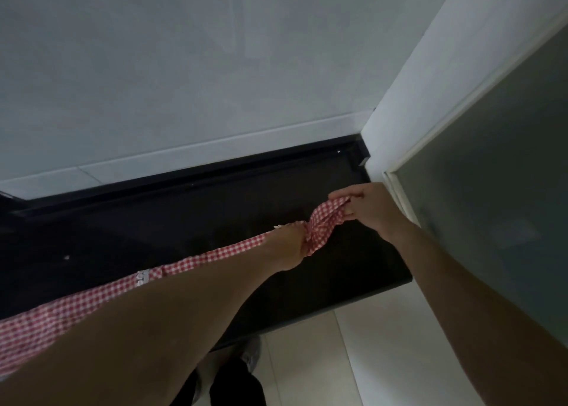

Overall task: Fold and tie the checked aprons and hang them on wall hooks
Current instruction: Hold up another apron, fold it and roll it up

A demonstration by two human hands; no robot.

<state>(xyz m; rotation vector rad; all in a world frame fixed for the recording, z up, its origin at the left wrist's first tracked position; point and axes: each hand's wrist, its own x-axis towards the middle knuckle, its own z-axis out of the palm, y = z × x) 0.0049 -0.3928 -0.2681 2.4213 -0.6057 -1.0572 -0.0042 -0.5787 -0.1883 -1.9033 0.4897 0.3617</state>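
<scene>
The red-and-white checked apron (92, 301) is gathered into a long, narrow band that runs from the lower left up toward the right, above the dark worktop (353, 261). A small white lace trim shows partway along it. My left hand (290, 245) grips the band near its far end, and my right hand (365, 209) pinches the bunched end just beyond.

Both hands grip a rolled red-checked apron (215, 256) over a dark countertop (153, 221): left hand (289, 245) mid-length, right hand (365, 209) pinching the end beyond it.
</scene>
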